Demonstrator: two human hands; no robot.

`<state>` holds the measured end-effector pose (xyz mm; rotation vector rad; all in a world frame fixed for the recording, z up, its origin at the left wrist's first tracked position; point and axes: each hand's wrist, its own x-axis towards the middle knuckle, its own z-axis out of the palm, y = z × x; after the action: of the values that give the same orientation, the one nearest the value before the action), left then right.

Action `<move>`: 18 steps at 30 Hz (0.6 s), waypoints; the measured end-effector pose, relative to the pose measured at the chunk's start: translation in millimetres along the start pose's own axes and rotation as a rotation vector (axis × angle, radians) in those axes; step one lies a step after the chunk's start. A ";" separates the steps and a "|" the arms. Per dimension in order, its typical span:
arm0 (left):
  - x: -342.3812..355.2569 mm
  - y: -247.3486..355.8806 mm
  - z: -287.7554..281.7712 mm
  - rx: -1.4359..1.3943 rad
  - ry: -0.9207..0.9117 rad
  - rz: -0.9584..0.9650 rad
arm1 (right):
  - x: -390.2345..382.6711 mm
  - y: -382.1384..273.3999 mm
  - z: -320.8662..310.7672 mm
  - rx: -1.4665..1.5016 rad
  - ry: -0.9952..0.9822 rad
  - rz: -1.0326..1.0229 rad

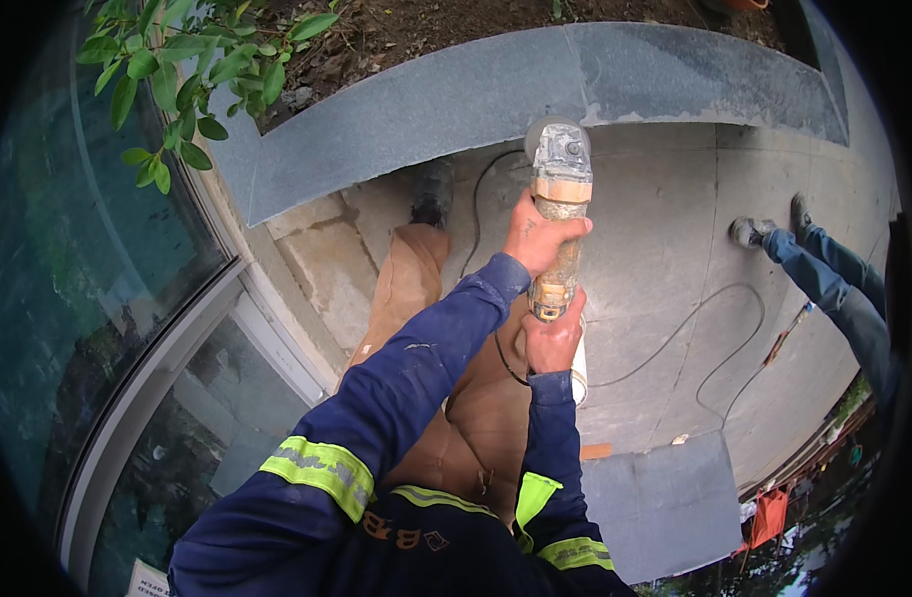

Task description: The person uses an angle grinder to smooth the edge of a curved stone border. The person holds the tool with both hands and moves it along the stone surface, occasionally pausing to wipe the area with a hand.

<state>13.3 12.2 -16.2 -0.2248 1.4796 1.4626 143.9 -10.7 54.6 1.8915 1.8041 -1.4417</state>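
Near the centre of the frame, a dusty angle grinder [559,214] runs almost straight up and down in the picture. Its round head [558,149] sits at the upper end, right against the lower edge of the grey stone coping slab [426,109] that curves across the top of the frame; whether disc and stone touch cannot be told. Its tail end points down toward the person.

The left hand [541,239] is the farther one up the tool, wrapped tight around the middle of the body just below the head, fingers fully curled about it. The right hand [553,338] sits lower, directly beneath the left, clenched around the rear end of the grinder where the black cable [675,338] leaves and loops away to the right over the paved floor [655,229]. Both arms, in dark blue sleeves with yellow reflective bands, come up from the lower edge.

Green leaves [177,70] hang at upper left above a glass panel [98,298]. At the right edge, another person's legs [824,279] in jeans rest on the paving.
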 end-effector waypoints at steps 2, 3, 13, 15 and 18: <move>-9.8 4.8 -0.9 -0.014 0.018 -0.029 | -5.3 2.7 -3.4 0.017 -0.034 -0.019; -9.9 9.3 -1.4 -0.024 0.028 -0.039 | -3.8 0.1 -3.5 0.024 -0.050 -0.033; -9.2 11.5 -0.1 -0.026 0.021 -0.030 | 0.6 0.3 -3.8 0.026 -0.017 -0.053; -9.9 2.9 -0.5 -0.015 0.036 -0.024 | -4.6 -1.5 -5.6 -0.031 0.005 -0.058; -3.8 -0.6 0.8 -0.030 0.010 -0.024 | -3.6 0.8 -4.0 0.058 0.002 -0.083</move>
<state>15.9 10.9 -13.6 -0.2672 1.4588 1.4665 147.2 -10.7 58.8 1.8658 1.8820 -1.5353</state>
